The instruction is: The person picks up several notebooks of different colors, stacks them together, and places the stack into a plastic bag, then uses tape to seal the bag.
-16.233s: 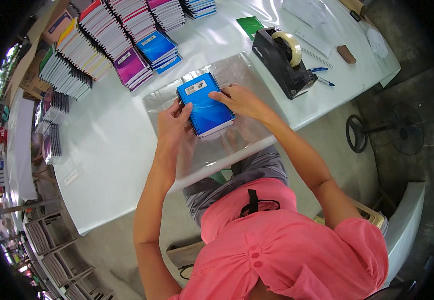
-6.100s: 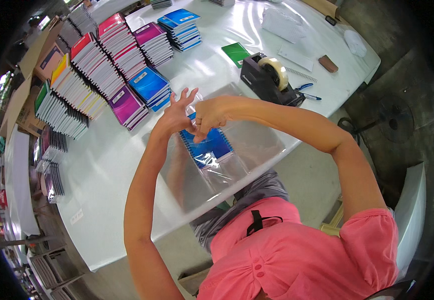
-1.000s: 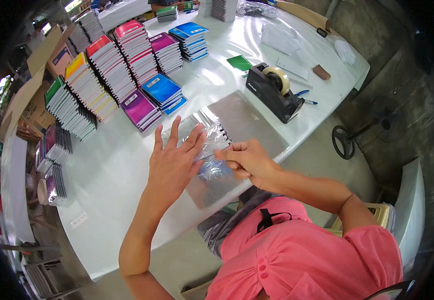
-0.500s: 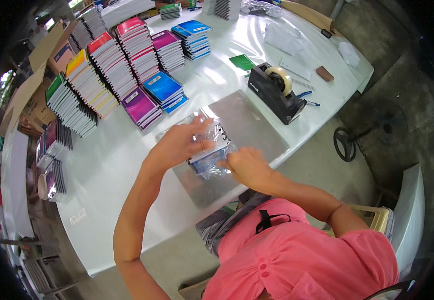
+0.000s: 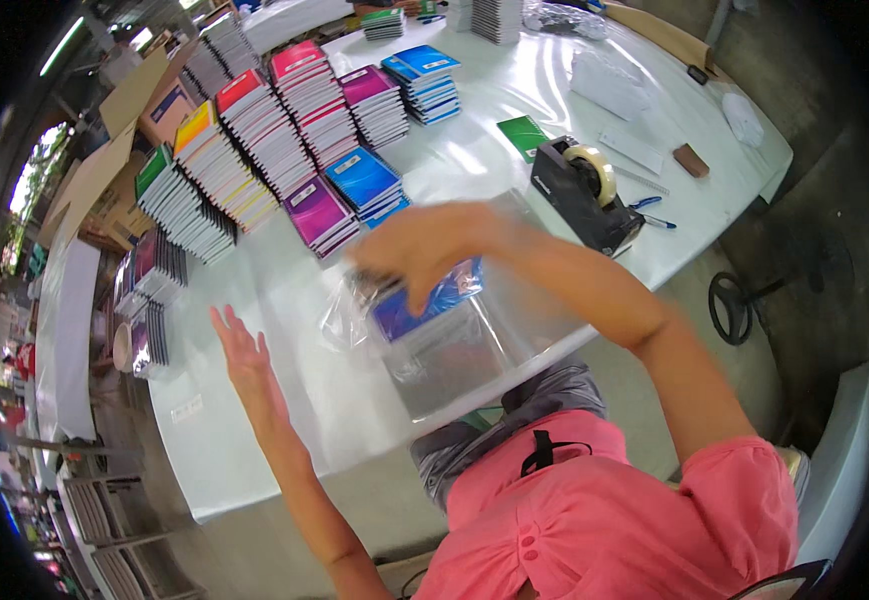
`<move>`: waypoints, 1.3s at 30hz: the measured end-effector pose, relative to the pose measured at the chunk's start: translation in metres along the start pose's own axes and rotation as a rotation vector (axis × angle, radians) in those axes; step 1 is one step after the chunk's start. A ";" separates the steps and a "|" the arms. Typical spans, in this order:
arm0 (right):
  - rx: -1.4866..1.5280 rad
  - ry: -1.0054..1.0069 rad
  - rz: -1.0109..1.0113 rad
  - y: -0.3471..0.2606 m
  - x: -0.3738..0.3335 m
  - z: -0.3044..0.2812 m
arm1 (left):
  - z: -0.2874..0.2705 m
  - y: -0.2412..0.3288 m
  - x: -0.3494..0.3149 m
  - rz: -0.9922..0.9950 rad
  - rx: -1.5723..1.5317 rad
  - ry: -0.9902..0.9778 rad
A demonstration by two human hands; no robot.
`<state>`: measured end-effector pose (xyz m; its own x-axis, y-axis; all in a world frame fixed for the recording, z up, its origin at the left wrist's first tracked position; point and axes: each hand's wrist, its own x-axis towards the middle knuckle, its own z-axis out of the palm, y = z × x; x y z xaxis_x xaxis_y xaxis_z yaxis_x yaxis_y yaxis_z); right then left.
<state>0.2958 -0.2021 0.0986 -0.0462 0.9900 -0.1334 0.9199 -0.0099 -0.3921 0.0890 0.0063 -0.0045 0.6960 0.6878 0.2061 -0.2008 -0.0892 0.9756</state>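
A blue-and-purple spiral notebook [image 5: 424, 308] lies in clear plastic wrap on a pile of clear plastic sheets [image 5: 494, 350] near the table's front edge. My right hand [image 5: 424, 248] passes over its far left part, blurred by motion. The thumb hangs apart from the fingers, and nothing shows in its grip. Loose plastic film [image 5: 344, 318] sticks out at the notebook's left side. My left hand [image 5: 244, 350] is raised left of the notebook, fingers spread, holding nothing.
Stacks of coloured notebooks [image 5: 254, 150] stand at the far left, with a blue stack [image 5: 366, 182] closest to the sheets. Right of the sheets is a black tape dispenser [image 5: 579, 205], with pens [image 5: 654, 220] beside it. A green notebook cover [image 5: 522, 137] lies behind.
My left hand has let go of the wrapped notebook and moved left. The right hand has swept left across it. The notebook's blue-and-purple cover now shows, and the view has shifted.
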 end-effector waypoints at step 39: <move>0.445 0.594 -0.256 -0.009 -0.075 0.039 | 0.084 -0.032 -0.082 0.077 0.014 -0.285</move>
<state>0.2756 -0.2813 0.0770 0.0960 0.8773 0.4702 0.6607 0.2972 -0.6894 0.0963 -0.1073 -0.0465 0.8451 0.4485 0.2908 -0.2526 -0.1443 0.9567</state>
